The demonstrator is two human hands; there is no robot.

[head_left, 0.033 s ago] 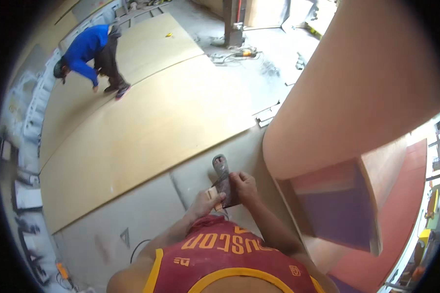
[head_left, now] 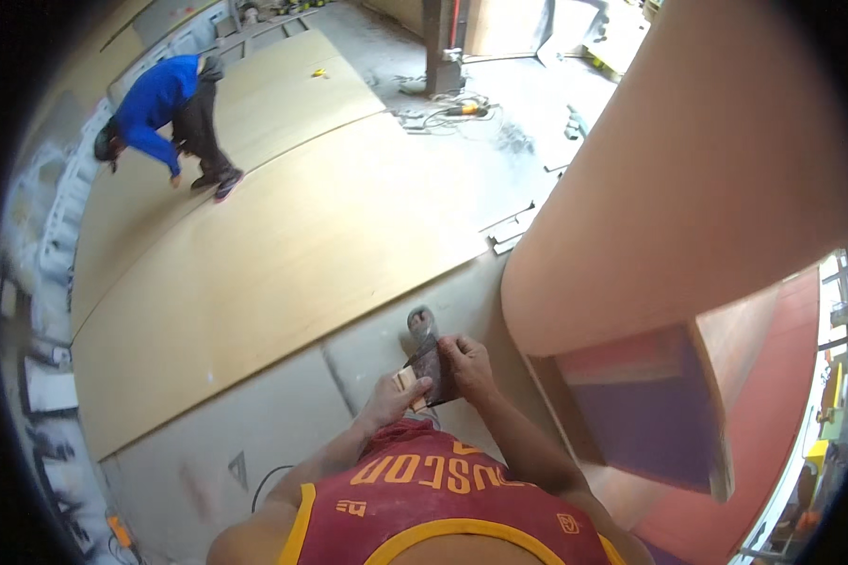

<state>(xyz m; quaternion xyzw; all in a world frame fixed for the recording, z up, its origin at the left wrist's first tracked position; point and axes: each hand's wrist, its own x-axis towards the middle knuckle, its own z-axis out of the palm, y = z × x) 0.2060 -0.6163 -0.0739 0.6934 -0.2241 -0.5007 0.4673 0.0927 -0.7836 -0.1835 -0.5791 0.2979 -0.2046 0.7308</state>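
Low in front of my body, my left hand (head_left: pixel 386 400) is closed around a small pale wooden block (head_left: pixel 406 380). A dark brown sheet that looks like sandpaper (head_left: pixel 432 373) hangs beside the block, and the left thumb lies at its near edge. My right hand (head_left: pixel 471 365) pinches the right side of that sheet between thumb and fingers. The sheet's underside is hidden. Just beyond it, my sandalled foot (head_left: pixel 421 325) shows on the grey floor.
Large plywood sheets (head_left: pixel 283 254) lie on the floor ahead and left. On them a person in blue (head_left: pixel 160 104) bends forward. A tall curved brown panel (head_left: pixel 669 179) rises close on my right, above a purple-faced box frame (head_left: pixel 641 414). An orange power tool (head_left: pixel 466 110) lies farther off.
The whole view has shifted slightly. My hands keep hold of the block and the brown sheet, with only a slight change in the sheet's angle.
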